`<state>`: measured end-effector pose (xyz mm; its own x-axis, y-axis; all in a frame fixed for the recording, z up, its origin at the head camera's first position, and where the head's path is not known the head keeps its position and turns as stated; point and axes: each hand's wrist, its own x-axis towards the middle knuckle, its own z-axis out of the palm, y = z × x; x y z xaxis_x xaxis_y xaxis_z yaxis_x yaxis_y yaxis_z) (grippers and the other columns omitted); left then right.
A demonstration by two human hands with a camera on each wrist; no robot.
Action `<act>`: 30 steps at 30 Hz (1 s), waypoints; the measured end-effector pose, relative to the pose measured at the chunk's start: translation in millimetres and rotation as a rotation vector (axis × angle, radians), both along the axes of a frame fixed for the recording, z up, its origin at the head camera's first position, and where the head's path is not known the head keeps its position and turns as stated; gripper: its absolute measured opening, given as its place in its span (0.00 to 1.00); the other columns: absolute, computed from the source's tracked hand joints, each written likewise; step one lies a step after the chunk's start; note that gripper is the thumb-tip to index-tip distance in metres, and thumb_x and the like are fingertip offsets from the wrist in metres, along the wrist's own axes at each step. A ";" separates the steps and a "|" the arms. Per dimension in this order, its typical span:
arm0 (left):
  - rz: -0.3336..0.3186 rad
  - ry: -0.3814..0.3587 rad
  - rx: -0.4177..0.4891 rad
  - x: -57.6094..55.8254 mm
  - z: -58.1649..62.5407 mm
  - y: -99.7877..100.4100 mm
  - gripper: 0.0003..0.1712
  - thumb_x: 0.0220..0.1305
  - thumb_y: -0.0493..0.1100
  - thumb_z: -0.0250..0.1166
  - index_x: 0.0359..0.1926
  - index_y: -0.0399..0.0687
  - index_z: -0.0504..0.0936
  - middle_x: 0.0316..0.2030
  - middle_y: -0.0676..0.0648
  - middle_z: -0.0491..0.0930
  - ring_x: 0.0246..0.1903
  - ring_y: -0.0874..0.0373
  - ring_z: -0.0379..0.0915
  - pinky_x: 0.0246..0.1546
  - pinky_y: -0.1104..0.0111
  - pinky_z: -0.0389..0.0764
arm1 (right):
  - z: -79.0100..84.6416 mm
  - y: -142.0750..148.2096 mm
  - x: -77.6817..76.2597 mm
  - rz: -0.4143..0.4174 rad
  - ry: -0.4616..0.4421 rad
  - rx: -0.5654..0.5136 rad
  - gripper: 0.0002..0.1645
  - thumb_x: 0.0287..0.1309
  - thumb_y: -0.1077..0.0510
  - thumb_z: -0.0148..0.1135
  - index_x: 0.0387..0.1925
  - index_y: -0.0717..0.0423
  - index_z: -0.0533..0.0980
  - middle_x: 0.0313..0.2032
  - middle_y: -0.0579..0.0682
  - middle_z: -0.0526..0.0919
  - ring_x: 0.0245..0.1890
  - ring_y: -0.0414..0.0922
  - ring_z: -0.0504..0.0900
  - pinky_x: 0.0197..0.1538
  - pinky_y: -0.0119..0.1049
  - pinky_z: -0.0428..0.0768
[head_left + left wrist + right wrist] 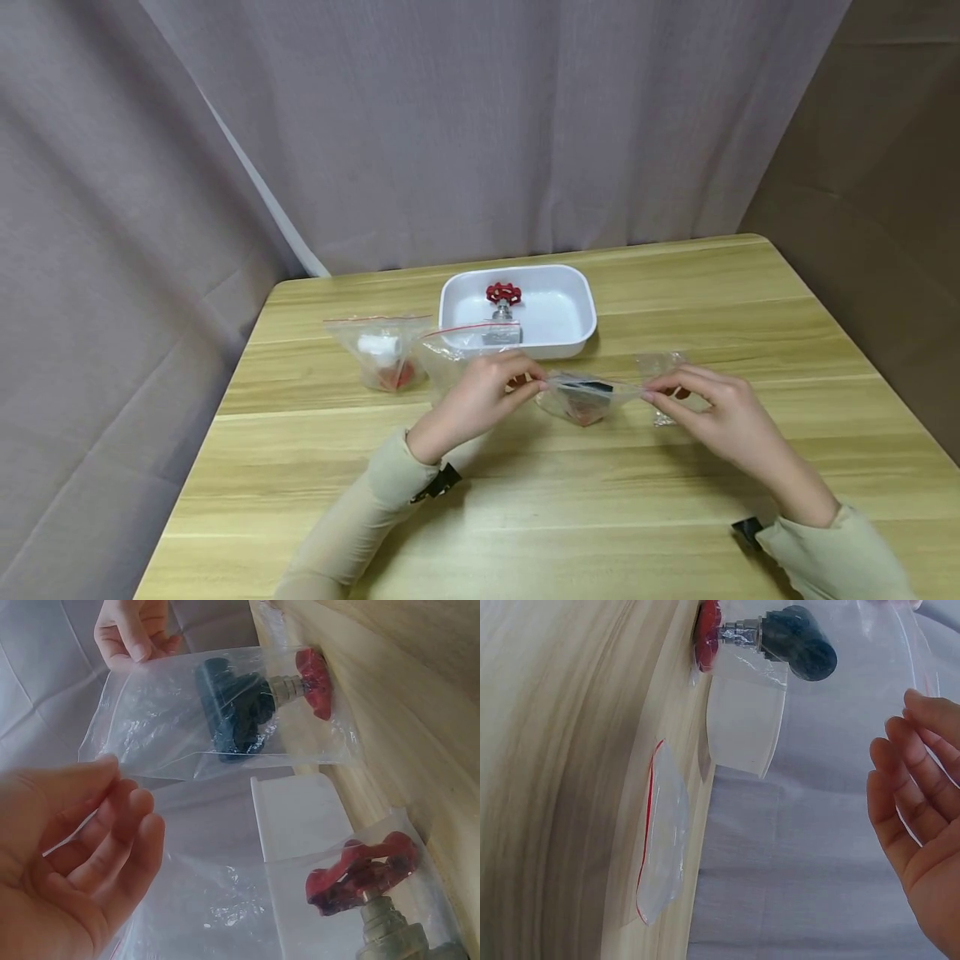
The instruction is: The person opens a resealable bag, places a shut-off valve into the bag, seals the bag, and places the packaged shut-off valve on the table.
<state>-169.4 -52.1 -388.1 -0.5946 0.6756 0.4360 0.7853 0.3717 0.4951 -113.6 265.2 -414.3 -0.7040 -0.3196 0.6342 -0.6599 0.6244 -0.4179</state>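
A clear zip bag (551, 407) hangs between the two hands with its top edge drawn out sideways. Inside lies a dark green valve (232, 709) with a red handwheel (315, 684) at its lower end, close over the table. My left hand (487, 392) pinches one top corner between thumb and fingertips. The opposite corner is pinched by my right hand (720, 408). Beside the left hand stands another clear bag (442, 358), partly hidden by that hand. In the left wrist view, a red handwheel (364, 874) on a metal valve shows through plastic.
Behind the hands, a white tray (570, 343) holds a metal valve with a red handwheel (503, 292). Left of it stands a bag (345, 333) with a white-bodied, red-wheeled valve. A flat bag with a red strip (664, 840) lies near the right hand. Curtains hang behind the table (562, 533).
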 end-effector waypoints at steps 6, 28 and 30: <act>0.011 0.057 -0.008 0.7 -0.8 0.0 0.05 0.67 0.38 0.68 0.42 0.43 0.87 0.37 0.50 0.86 0.33 0.64 0.79 0.38 0.79 0.77 | -0.4 -1.5 1.9 0.004 -0.012 0.005 0.25 0.41 0.72 0.78 0.38 0.42 0.85 0.37 0.40 0.87 0.36 0.34 0.82 0.38 0.22 0.78; 0.011 0.142 -0.017 2.3 -2.5 3.3 0.05 0.67 0.39 0.68 0.42 0.44 0.87 0.36 0.52 0.85 0.33 0.65 0.80 0.38 0.81 0.77 | 0.4 -9.6 -1.3 -0.007 -0.085 0.015 0.24 0.47 0.70 0.76 0.47 0.50 0.83 0.45 0.42 0.86 0.40 0.37 0.81 0.44 0.24 0.76; 0.017 0.143 -0.023 2.4 -2.5 3.9 0.05 0.67 0.39 0.68 0.43 0.45 0.87 0.35 0.52 0.85 0.33 0.65 0.80 0.38 0.81 0.77 | 2.9 -14.5 -4.5 0.026 -0.087 0.022 0.26 0.47 0.69 0.77 0.49 0.51 0.82 0.48 0.43 0.84 0.45 0.37 0.80 0.48 0.24 0.76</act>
